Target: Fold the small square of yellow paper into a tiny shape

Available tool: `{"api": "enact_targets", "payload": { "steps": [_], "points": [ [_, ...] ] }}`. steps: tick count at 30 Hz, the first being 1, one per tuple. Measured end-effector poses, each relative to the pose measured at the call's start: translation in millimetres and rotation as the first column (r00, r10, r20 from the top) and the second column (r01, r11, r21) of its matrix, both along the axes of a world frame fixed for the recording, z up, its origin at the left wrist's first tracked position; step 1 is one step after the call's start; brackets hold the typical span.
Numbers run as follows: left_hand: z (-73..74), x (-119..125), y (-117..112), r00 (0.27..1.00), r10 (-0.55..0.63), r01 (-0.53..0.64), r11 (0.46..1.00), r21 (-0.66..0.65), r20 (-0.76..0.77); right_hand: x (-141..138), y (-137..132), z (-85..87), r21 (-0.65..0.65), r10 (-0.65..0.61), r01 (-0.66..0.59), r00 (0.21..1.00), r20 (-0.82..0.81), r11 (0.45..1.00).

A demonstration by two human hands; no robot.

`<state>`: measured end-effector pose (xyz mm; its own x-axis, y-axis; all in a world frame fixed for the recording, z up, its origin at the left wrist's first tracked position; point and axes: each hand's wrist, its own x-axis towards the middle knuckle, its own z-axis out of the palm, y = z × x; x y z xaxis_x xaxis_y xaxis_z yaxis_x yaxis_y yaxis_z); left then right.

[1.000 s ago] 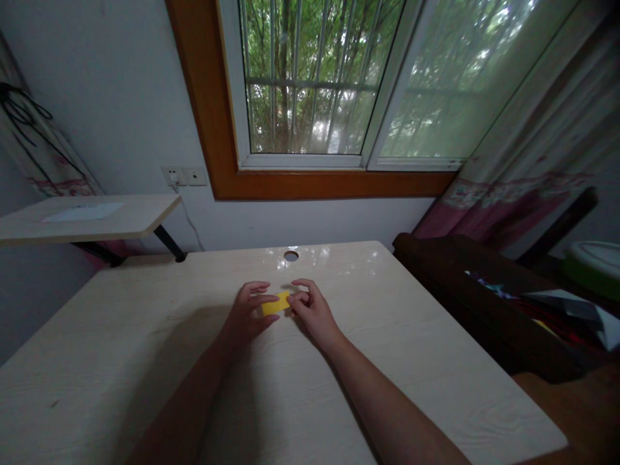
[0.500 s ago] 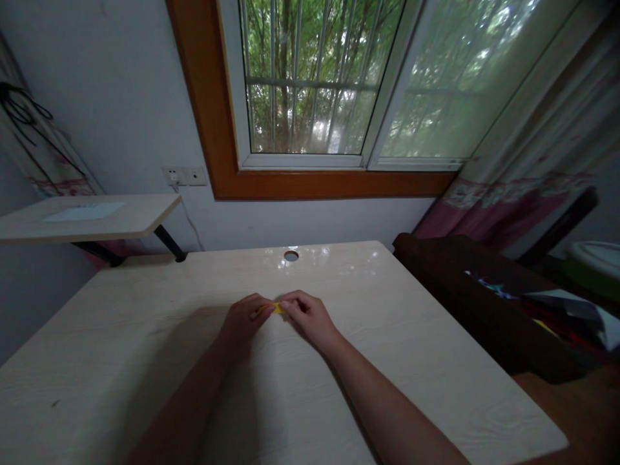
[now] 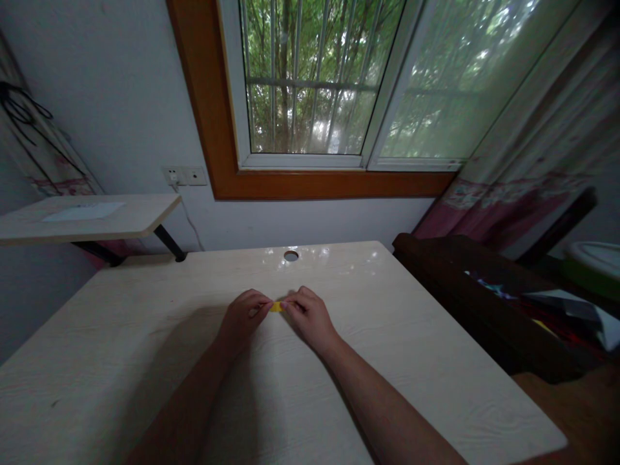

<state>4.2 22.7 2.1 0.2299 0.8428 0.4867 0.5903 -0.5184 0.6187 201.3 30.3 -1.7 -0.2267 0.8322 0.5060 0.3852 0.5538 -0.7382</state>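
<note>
Between my fingertips is a small, flat yellow piece (image 3: 276, 307), its ends covered by my fingers; I cannot make out whether it is paper or some other thin material. My left hand (image 3: 243, 316) pinches its left end between thumb and forefinger. On the other end, my right hand (image 3: 310, 316) has a like pinch, with the fingers curled. Both hands are close together over the middle of the pale wooden table (image 3: 387, 374), near its far half. Whether the piece touches the tabletop is hard to tell.
A round cable hole (image 3: 291, 256) is near the table's back edge. At the left, a raised shelf (image 3: 140, 213) on black legs bears a sheet of paper (image 3: 84, 211). Beyond the right edge stands dark wooden furniture (image 3: 445, 284) with assorted items. A window (image 3: 314, 84) is behind.
My fingers have shifted slightly on the yellow piece, which now looks flatter and straighter between them. My right hand has risen a little.
</note>
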Motion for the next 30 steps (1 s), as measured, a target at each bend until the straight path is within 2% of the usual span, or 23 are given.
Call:
{"api": "enact_targets", "payload": {
  "steps": [5, 8, 12, 15, 21, 30],
  "points": [
    [-1.4, -0.9, 2.4, 0.996, -0.001, 0.012, 0.992, 0.128, -0.087, 0.2, -0.4, 0.9, 0.091, -0.050, 0.051, 0.999, -0.006, 0.995],
    [-1.7, -1.3, 2.3, 0.993, -0.027, 0.045, 0.988, 0.149, -0.119, -0.4, -1.8, 3.4, 0.133, -0.033, 0.029, 0.999, 0.029, 0.991],
    [-1.6, -1.1, 1.5, 0.992, -0.044, 0.063, 0.983, 0.172, -0.116, -1.1, -2.6, 5.4, 0.160, 0.008, -0.020, 0.997, 0.073, 0.987],
    [-0.6, -0.4, 0.5, 0.996, -0.030, 0.046, 0.977, 0.208, -0.080, -0.7, -2.6, 6.4, 0.161, -0.008, -0.002, 0.998, 0.060, 0.987],
    [3.8, 0.5, -2.2, 0.998, 0.048, -0.038, 0.981, 0.192, -0.049, 0.8, -2.2, 7.7, 0.144, -0.053, 0.053, 0.999, 0.001, 0.988],
    [9.8, -2.2, -3.7, 0.996, 0.084, -0.078, 0.989, 0.125, -0.039, 2.5, 0.8, 5.8, 0.113, -0.116, 0.122, 0.992, -0.054, 0.986]
  ]
}}
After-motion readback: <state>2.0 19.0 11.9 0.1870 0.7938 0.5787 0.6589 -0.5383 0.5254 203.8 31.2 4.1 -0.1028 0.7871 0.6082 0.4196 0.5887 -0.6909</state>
